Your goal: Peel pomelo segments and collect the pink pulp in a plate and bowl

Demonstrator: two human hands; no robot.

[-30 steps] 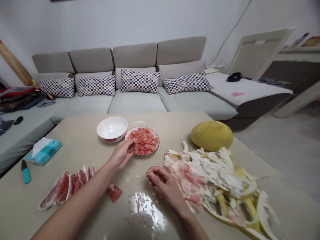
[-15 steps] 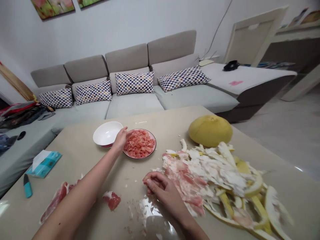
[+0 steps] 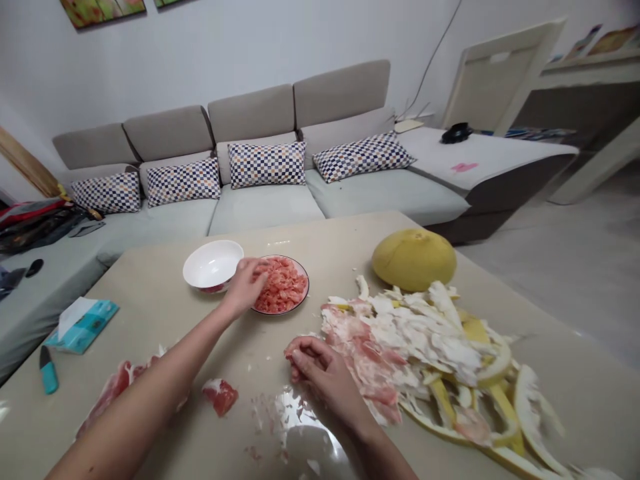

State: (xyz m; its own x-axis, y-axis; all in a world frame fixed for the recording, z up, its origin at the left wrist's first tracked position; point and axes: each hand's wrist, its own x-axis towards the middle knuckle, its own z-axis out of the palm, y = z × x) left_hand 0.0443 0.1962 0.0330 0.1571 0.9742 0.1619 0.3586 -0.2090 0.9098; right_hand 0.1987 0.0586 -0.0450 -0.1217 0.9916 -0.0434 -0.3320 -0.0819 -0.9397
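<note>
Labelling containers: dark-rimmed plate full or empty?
Mostly full: pink pulp pieces cover most of the plate; the left hand hides its left edge.

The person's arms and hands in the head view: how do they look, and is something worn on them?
The left hand and right hand are ungloved; no ring, watch or bracelet is visible. Left forearm and right forearm show no sleeves.

Moderate, cool indoor light spreads evenly over the pale wall (image 3: 260, 40), dimming toward the upper right corner. On the tabletop (image 3: 340, 247), a broken white glare (image 3: 303, 417) shines at bottom centre, below the right hand (image 3: 323, 373), and small glints dot the far edge. Wide-angle distortion stretches the frame's sides; the peels (image 3: 530, 400) at lower right and the floor (image 3: 530, 280) look smeared.
</note>
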